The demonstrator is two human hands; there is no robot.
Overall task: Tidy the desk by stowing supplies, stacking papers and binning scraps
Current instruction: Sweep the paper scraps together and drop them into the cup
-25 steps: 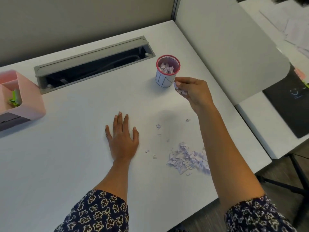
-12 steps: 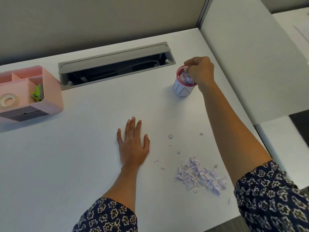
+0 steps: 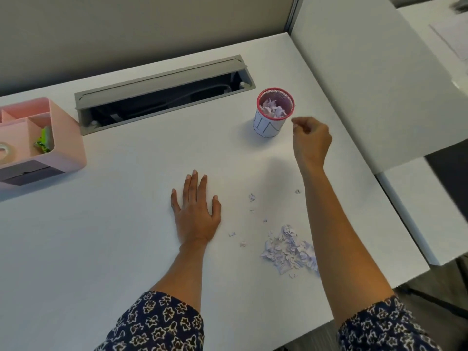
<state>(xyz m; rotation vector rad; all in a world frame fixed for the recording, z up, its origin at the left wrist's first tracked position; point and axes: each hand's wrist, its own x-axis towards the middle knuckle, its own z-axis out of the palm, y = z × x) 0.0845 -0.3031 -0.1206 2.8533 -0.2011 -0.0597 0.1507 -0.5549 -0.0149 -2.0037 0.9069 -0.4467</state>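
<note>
The right grip (image 3: 312, 138) hangs closed above the desk (image 3: 114, 236), fingers curled in and thumb tip against the forefinger, with no scrap showing in it. It is just beside the one red-rimmed mesh cup (image 3: 269, 125), to its right, and its forearm reaches forward over the desk. The cup stands upright, with torn paper (image 3: 273, 108) inside. The left grip (image 3: 196, 216) lies flat and open, palm down, fingers straight and close together. Between the two forearms is one heap of scraps (image 3: 288, 249), partly hidden by the right arm, and about seven stray bits (image 3: 252, 197) lie scattered around it. At the far left stands one pink organiser (image 3: 65, 143) holding one tape roll (image 3: 3, 149).
</note>
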